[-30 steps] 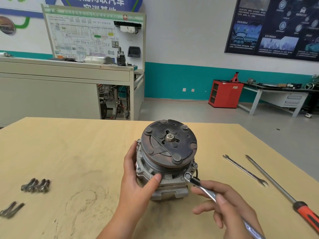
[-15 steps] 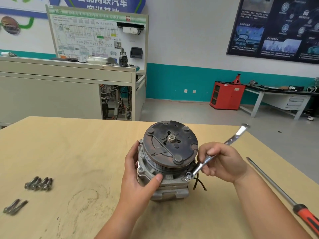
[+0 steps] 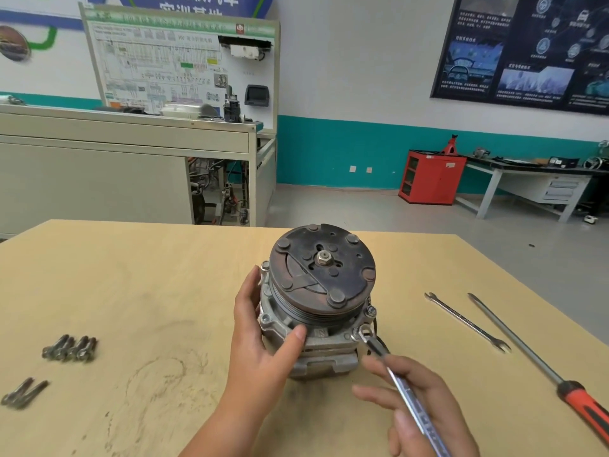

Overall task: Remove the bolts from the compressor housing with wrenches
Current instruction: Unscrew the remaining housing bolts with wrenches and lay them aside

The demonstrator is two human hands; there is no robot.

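The compressor (image 3: pixel 316 311) stands upright in the middle of the wooden table, its rusty clutch plate facing up. My left hand (image 3: pixel 263 351) grips the grey housing from the left, thumb on the front flange. My right hand (image 3: pixel 418 407) holds a shiny wrench (image 3: pixel 405 394) whose ring end sits on a bolt (image 3: pixel 361 333) at the housing's front right corner, and the handle runs back toward me. Another bolt (image 3: pixel 370 311) shows on the right flange.
Several removed bolts (image 3: pixel 71 348) lie at the left, with two more bolts (image 3: pixel 23 392) nearer the left edge. A spare open-end wrench (image 3: pixel 466 321) and a red-handled screwdriver (image 3: pixel 540 367) lie on the table (image 3: pixel 131 291) at the right.
My right hand has swung the wrench handle from pointing up and away on the right back down toward me, with the ring end still at the front right bolt. The spare wrench is uncovered again.
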